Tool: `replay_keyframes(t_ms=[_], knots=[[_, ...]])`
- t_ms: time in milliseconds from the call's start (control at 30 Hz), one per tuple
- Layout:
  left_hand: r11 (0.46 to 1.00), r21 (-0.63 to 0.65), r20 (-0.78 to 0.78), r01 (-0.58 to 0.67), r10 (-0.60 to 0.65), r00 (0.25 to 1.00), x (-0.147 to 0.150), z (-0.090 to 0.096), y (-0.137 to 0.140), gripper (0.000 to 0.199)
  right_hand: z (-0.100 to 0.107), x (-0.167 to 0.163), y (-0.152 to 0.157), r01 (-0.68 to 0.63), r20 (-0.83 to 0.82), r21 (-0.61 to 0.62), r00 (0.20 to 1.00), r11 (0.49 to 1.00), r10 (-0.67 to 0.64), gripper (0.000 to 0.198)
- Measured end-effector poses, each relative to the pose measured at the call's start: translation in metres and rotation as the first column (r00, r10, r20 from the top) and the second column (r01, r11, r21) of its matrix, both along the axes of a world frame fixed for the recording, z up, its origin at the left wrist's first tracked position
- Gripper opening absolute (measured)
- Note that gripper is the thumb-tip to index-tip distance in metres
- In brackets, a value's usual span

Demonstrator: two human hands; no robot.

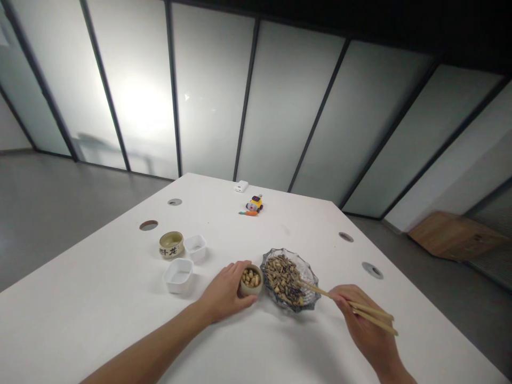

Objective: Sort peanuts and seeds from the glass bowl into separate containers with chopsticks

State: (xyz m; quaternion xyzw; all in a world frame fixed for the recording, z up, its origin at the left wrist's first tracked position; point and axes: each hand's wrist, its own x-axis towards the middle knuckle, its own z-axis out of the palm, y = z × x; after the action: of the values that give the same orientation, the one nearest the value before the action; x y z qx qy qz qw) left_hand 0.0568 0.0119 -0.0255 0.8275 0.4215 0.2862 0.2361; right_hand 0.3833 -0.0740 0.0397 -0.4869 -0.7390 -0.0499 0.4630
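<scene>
My left hand (228, 292) is wrapped round a small ceramic cup (251, 289) that holds several pale nuts (250, 278). Just right of the cup stands a scalloped glass bowl (310, 276), heaped on its left side with striped sunflower seeds (282, 272) and a few nuts and dark bits. Between the fingers of my right hand (362, 322) is a pair of wooden chopsticks (370, 313). Their tips reach over the bowl's right rim to the edge of the seeds; whether they pinch anything is too small to tell.
Left of my left hand are two white plastic tubs (178, 276) and a ceramic bowl with dark characters (172, 245). Farther back on the white table (224, 341) lie a yellow toy car (255, 204), a toy carrot (250, 213) and a white box (241, 186). Round holes pierce the tabletop.
</scene>
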Motion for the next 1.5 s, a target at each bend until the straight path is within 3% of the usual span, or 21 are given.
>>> replay_keyframes(t_ms=[367, 567, 733, 867, 1033, 1300, 1500], knots=[[1.0, -0.015, -0.009, 0.023, -0.023, 1.0, 0.001, 0.005, -0.001, 0.071, -0.006, 0.003, 0.003, -0.05, -0.005, -0.068, 0.999, 0.996, 0.05, 0.016], [1.0, -0.011, 0.008, 0.023, -0.023, 1.0, 0.001, 0.004, 0.0, 0.07, -0.003, 0.006, 0.001, 0.043, -0.023, 0.006, 0.999, 0.999, -0.043, 0.018], [0.999, -0.024, 0.005, 0.022, -0.022, 1.0, 0.001, 0.005, 0.001, 0.068, -0.011, -0.002, 0.0, 0.136, -0.3, 0.085, 0.948, 0.987, -0.105, 0.022], [1.0, -0.022, -0.003, 0.019, -0.019, 1.0, 0.002, 0.005, 0.0, 0.07, -0.023, -0.031, 0.002, 0.09, -0.527, 0.068, 0.849, 0.994, -0.041, 0.03], [1.0, 0.009, 0.006, 0.015, -0.015, 1.0, 0.001, 0.003, -0.001, 0.07, -0.022, -0.055, 0.003, -0.042, -0.445, 0.037, 0.894, 0.998, 0.054, 0.033], [1.0, -0.005, -0.008, 0.013, -0.013, 1.0, 0.001, 0.003, 0.0, 0.071, -0.006, -0.028, 0.0, 0.125, -0.377, -0.014, 0.918, 0.992, -0.121, 0.044], [1.0, 0.003, 0.004, 0.012, -0.012, 1.0, 0.001, 0.002, 0.0, 0.073, -0.004, -0.031, -0.001, 0.083, -0.307, -0.094, 0.946, 0.992, -0.108, 0.045]])
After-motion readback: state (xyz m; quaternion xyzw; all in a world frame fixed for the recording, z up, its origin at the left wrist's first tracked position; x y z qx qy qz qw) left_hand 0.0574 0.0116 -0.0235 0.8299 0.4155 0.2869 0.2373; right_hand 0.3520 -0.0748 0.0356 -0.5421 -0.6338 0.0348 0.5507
